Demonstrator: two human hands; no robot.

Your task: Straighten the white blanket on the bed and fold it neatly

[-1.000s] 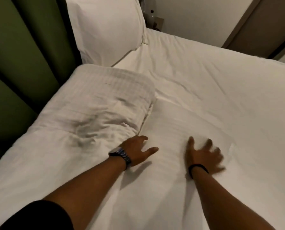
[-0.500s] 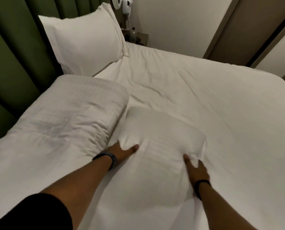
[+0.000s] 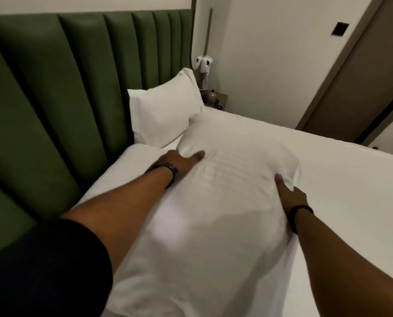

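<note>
The fingers of the left hand and right hand vanish behind the lifted white blanket, whose near end runs off the bottom edge; small bedside items too blurred to identify

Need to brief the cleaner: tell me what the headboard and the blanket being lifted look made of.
Headboard: green padded upholstery in vertical channels, with a dull sheen; probably faux leather or smooth fabric.
Blanket: white woven cloth, likely cotton, matte, faint stripe weave; it puffs softly where the left hand and right hand hold it.
</note>
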